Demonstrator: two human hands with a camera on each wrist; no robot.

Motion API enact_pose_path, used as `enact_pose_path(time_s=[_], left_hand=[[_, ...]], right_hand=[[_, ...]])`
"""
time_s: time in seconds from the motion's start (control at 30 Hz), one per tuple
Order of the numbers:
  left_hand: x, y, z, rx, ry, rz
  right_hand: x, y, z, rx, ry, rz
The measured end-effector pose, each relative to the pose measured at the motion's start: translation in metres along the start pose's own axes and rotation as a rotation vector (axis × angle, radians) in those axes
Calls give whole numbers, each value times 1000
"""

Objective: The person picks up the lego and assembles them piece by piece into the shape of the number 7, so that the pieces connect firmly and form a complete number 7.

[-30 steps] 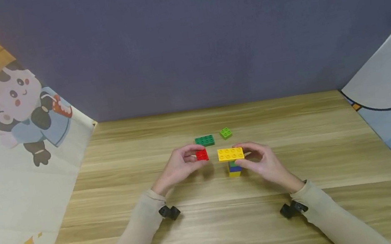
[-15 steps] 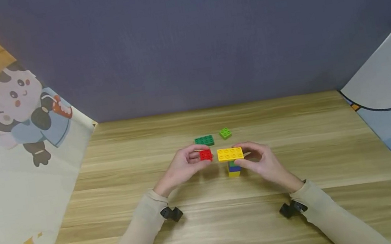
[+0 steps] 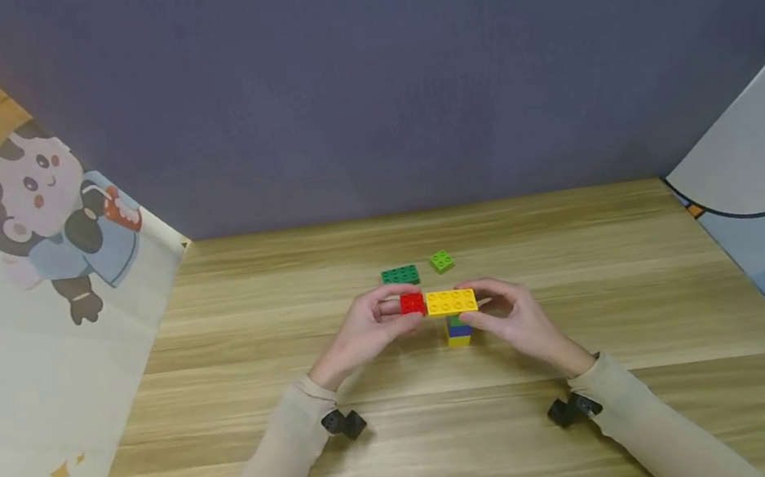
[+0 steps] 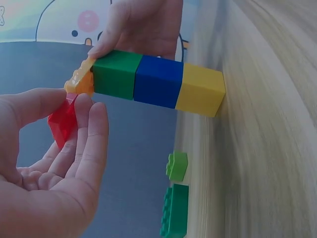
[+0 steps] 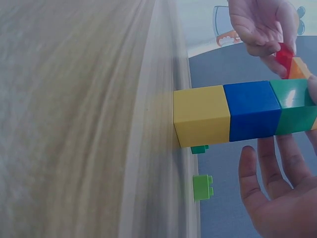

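Note:
Between thumb and fingers of my left hand [image 3: 364, 328] is a small red brick [image 3: 411, 305]. It sits right at the left end of a long yellow brick [image 3: 450, 302]; whether the two touch I cannot tell. That yellow brick lies across the top of an upright tower: green brick [image 4: 115, 74], blue brick [image 4: 158, 82], then a lower yellow brick [image 4: 200, 89] standing on the table. My right hand [image 3: 517, 321] pinches the long yellow brick's right end, its other fingers spread beside the tower in the right wrist view.
Behind the hands a dark green brick [image 3: 400, 275] and a light green brick [image 3: 441, 261] lie studs up on the wooden table [image 3: 249, 291]. A dark panel [image 3: 403, 79] rises at the table's far edge, with printed panels on both sides.
My left hand has carried the red brick rightward, up to the long yellow brick's left end. The right hand and the tower have stayed in place.

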State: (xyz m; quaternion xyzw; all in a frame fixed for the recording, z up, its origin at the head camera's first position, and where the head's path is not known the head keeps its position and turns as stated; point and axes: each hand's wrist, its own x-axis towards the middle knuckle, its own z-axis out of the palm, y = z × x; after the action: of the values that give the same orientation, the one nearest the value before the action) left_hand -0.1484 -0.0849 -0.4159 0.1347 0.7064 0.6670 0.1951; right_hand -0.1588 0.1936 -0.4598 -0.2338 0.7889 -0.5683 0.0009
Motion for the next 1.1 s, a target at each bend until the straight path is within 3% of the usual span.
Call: enact_pose_path(time_s=[0.27, 0.47, 0.77, 1.1], left_hand=[[-1, 1, 4, 9, -11, 34], [1, -4, 5, 33, 16, 69], [4, -4, 11, 67, 77, 63], [9, -8, 15, 101, 100, 74]], right_hand=[[0, 0, -1, 9, -3, 8], [0, -1, -1, 4, -5, 17], [0, -1, -3, 10, -8, 20], [1, -1, -3, 22, -18, 19]])
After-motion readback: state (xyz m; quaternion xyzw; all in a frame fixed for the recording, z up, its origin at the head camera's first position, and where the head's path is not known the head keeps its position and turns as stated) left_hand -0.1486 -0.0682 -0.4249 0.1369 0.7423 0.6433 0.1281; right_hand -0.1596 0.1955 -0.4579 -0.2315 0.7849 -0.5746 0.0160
